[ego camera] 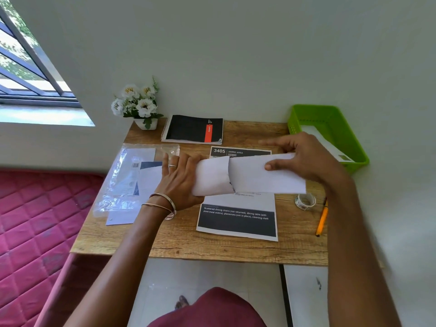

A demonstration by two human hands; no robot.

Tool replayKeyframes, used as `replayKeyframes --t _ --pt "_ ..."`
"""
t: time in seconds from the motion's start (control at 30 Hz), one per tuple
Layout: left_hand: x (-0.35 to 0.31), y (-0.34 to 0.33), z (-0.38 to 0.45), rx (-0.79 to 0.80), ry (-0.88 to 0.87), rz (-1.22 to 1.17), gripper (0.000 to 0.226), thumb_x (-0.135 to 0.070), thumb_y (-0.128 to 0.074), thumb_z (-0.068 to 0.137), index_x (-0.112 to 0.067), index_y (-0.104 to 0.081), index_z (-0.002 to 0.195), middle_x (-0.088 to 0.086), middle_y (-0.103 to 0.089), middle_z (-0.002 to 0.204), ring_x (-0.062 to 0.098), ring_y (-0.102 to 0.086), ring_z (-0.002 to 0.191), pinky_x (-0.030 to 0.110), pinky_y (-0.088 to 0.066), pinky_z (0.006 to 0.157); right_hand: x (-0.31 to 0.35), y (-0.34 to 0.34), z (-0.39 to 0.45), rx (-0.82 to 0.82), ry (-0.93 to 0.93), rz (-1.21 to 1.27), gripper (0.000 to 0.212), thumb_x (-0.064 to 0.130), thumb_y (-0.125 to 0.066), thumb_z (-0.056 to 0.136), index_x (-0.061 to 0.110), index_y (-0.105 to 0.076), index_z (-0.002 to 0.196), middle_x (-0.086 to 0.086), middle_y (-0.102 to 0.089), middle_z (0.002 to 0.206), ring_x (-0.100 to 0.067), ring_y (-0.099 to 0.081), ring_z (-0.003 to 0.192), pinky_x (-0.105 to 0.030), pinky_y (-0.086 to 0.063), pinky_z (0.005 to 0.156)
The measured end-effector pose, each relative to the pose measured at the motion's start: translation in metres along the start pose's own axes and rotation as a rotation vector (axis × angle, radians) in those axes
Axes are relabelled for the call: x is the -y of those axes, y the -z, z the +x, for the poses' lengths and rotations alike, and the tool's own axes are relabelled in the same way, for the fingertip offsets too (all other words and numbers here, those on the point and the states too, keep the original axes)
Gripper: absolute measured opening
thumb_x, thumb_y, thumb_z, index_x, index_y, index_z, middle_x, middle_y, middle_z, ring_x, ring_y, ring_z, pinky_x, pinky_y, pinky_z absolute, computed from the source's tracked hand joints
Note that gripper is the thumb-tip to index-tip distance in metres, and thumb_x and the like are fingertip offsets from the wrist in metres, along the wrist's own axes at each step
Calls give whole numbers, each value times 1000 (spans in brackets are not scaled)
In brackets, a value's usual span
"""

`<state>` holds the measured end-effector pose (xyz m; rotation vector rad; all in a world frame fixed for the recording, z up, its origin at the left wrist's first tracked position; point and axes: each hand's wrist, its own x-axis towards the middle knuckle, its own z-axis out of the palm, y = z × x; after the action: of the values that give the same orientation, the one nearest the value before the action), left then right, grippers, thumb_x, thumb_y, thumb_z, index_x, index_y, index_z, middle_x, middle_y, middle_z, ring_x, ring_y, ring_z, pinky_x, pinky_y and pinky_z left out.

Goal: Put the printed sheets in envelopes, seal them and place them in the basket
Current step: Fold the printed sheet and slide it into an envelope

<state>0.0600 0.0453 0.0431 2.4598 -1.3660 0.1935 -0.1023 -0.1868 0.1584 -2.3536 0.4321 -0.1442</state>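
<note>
I'm sliding the folded sheet [266, 175], pinched in my right hand [304, 156], into the envelope [211, 177] my left hand [181, 178] grips above the table [179, 241], probably halfway; next, push it home

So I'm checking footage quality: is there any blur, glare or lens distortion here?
Head view: wide-angle bending skews the window and table edge; right hand fingertips slightly motion-blurred; plastic sleeve shows glare; daylight even, printed sheet legible.
</note>
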Motion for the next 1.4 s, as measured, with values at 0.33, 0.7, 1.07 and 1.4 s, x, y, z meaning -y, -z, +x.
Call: replayKeyframes --t 0.33,0.7,1.07,1.4 --pt "-6 -5 0 -35 97 17 92 -47 -79 56 -24 -23 126 13 -44 119 37 -41 115 63 0 107 -11 -56 1 -852 -201 482 54 47 -77 72 17 -62 114 -2 -64 77 -10 -60 73 -29 -48 71" --pt "-12 -15 5 -3 145 -54 91 -55 -65 56 -24 -20 128 10 -42 119 33 -40 115 69 -8 106 1 -80 -9 -982 -92 591 45 23 -79 77 26 -48 109 0 -70 92 -14 -70 84 -30 -58 64" --pt "-18 -12 7 37 96 -144 95 -55 -65 54 -27 -14 129 6 -38 122 29 -37 117 62 -3 110 -2 -63 -3 -846 -81 850 32 15 -81 73 21 -61 96 -11 -73 91 -22 -69 81 -38 -56 66" --pt "-23 -12 14 35 158 -172 95 -57 -63 52 -27 -14 127 6 -37 120 26 -35 111 60 -15 109 0 -120 -4 -699 140 260 25 36 -59 89 16 -73 97 9 -66 97 -11 -52 94 -35 -47 77"
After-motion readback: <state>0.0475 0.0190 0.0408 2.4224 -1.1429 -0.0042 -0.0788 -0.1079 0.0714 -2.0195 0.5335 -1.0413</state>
